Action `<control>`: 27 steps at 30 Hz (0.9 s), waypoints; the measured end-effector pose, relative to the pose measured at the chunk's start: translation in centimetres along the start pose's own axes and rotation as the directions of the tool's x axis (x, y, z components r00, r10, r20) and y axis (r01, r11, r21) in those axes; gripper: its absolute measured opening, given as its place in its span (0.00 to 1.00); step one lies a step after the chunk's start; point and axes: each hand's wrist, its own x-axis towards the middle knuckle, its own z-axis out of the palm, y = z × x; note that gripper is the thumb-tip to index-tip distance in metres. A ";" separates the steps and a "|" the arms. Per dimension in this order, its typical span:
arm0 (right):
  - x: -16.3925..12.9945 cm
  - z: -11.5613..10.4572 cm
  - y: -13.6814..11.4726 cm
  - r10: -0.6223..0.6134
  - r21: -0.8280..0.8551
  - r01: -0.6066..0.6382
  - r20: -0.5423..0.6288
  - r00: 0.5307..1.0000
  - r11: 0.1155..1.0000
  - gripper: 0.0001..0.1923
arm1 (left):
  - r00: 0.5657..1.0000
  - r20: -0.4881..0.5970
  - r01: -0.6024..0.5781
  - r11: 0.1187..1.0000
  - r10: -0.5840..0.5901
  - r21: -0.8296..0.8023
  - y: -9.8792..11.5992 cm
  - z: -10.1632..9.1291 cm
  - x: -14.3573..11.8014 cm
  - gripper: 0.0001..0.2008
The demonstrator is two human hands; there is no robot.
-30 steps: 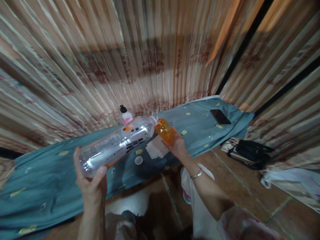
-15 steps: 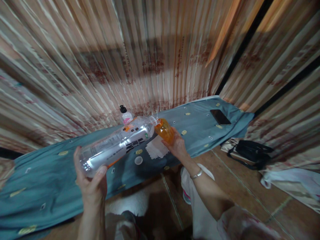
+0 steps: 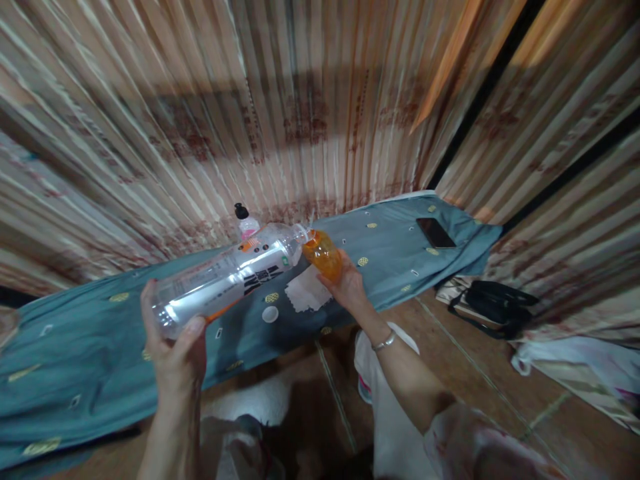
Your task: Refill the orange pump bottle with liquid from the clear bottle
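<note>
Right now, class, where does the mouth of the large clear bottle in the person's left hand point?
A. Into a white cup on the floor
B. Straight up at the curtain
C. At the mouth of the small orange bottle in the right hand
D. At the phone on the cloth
C: the clear bottle, tipped by the left hand, meets the orange bottle gripped by the right hand.

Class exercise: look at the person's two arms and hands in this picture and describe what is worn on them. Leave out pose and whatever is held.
The left hand and its forearm are bare: no ring, watch or sleeve shows. The right hand has a thin silver bracelet at the wrist. Its forearm is bare up to a light, pale pink patterned sleeve near the elbow.
</note>
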 end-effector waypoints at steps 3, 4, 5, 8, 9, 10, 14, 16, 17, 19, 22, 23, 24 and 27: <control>0.2 -0.3 -0.2 0.036 0.027 -0.036 0.027 0.999 0.999 0.41 | 1.000 -0.009 0.024 1.000 -0.024 -0.006 0.0 -0.1 -0.1 0.46; 0.3 -0.4 -0.2 0.044 0.037 -0.045 0.039 0.998 0.998 0.40 | 0.999 -0.015 0.034 0.999 -0.034 -0.001 0.0 -0.1 -0.1 0.47; 0.4 -0.6 -0.3 0.048 0.047 -0.050 0.050 0.998 0.998 0.39 | 0.999 -0.017 0.041 0.999 -0.041 0.005 0.0 -0.2 -0.1 0.48; 0.5 -0.9 -0.4 0.041 0.060 -0.045 0.069 0.997 0.997 0.37 | 0.999 -0.012 0.030 1.000 -0.029 0.009 0.0 -0.3 -0.1 0.48; 0.6 -1.0 -0.5 0.039 0.063 -0.044 0.072 0.997 0.997 0.37 | 1.000 -0.013 0.024 1.000 -0.024 0.008 0.1 -0.3 -0.1 0.48; 0.6 -1.0 -0.6 0.039 0.063 -0.044 0.075 0.996 0.997 0.36 | 1.000 -0.014 0.021 1.000 -0.021 0.009 0.1 -0.3 -0.1 0.48; 0.6 -1.2 -1.0 0.062 0.048 -0.066 0.082 0.995 0.997 0.36 | 1.000 -0.013 0.026 1.000 -0.026 0.009 0.3 -0.2 -0.3 0.46; 0.7 -1.4 -1.3 0.079 0.046 -0.083 0.083 0.993 0.995 0.35 | 1.000 -0.012 0.027 1.000 -0.027 0.013 0.2 -0.1 -0.3 0.46; 0.7 -1.4 -1.4 0.083 0.050 -0.087 0.083 0.993 0.995 0.35 | 1.000 -0.013 0.027 1.000 -0.027 0.012 0.1 -0.1 -0.4 0.45; 0.8 -1.6 -1.5 0.077 0.062 -0.083 0.087 0.993 0.995 0.33 | 0.999 -0.010 0.034 0.999 -0.033 0.009 -0.1 -0.1 -0.4 0.45; 0.8 -1.6 -1.4 0.067 0.068 -0.073 0.087 0.994 0.995 0.32 | 0.999 0.000 0.052 0.999 -0.052 0.012 -0.5 -0.2 -0.4 0.45; 0.9 -1.6 -1.3 0.067 0.069 -0.073 0.087 0.994 0.995 0.33 | 0.998 -0.002 0.064 0.998 -0.064 0.021 -0.6 -0.2 -0.5 0.46; 0.9 -1.6 -1.2 0.068 0.070 -0.074 0.086 0.994 0.995 0.33 | 0.997 -0.003 0.072 0.997 -0.072 0.032 -0.7 -0.3 -0.5 0.47; 0.9 -1.4 -0.9 0.052 0.070 -0.058 0.086 0.995 0.996 0.32 | 0.996 0.001 0.085 0.995 -0.085 0.056 -1.0 -0.3 -0.6 0.49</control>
